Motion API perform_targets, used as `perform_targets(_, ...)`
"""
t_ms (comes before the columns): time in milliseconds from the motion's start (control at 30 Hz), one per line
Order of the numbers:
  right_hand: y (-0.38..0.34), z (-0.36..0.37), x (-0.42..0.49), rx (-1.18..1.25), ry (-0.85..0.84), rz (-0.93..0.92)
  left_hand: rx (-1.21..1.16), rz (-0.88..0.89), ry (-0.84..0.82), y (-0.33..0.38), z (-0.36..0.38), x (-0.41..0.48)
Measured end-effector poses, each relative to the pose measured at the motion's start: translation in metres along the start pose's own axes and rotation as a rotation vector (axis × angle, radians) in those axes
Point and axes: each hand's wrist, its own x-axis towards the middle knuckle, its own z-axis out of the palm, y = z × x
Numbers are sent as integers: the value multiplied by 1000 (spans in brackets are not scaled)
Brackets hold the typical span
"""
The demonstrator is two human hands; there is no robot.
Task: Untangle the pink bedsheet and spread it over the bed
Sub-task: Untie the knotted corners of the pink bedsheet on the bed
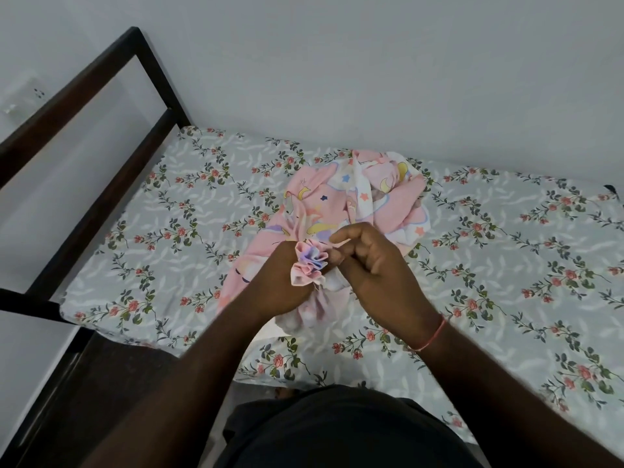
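Note:
The pink bedsheet (358, 197), printed with moons and stars, lies bunched in a heap on the middle of the bed (506, 265), which is covered by a grey floral sheet. A twisted, knotted end of the pink sheet rises toward me. My left hand (283, 278) is closed around that twisted neck, with a ruffled tuft of cloth sticking out above its fingers. My right hand (368, 261) is right beside it, fingers curled and pinching the cloth at the knot. A pink thread band circles my right wrist.
A dark wooden bed frame (101, 153) with open rails stands at the left end of the bed. A pale wall runs along the bed's far side, with a socket (39, 93) at far left. My dark clothing fills the bottom centre.

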Motion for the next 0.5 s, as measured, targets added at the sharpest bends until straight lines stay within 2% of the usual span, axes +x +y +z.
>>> perform_targets(33, 1, -2, 0, -39, -10, 12, 79, 55, 59, -5, -1, 0)
perform_targets(133, 3, -22, 5, -399, -219, 4, 52, 78, 151, 0, -7, 0)
perform_targets(167, 3, -27, 8, -475, -206, -1, 18, 70, 166, 3, -8, 0)
perform_targets(200, 2, -31, 11, -470, -113, 16, -37, 63, 167, 3, -7, -1)
perform_targets(267, -3, -27, 14, -273, 175, 72, -101, 44, 139, 8, -2, -3)
perform_targets(333, -10, -16, 15, -42, 326, 113, -141, 35, 56, 15, 3, -6)
perform_targets(367, -12, -11, 14, 29, 314, 127, -141, 31, 9, 11, 9, -9)
perform_targets(433, -15, -5, 11, 115, 165, 111, -142, -86, -34, 21, 10, -9)
perform_targets(500, -17, -7, 7, 110, -35, 57, -359, -106, -158, 23, 2, -13)
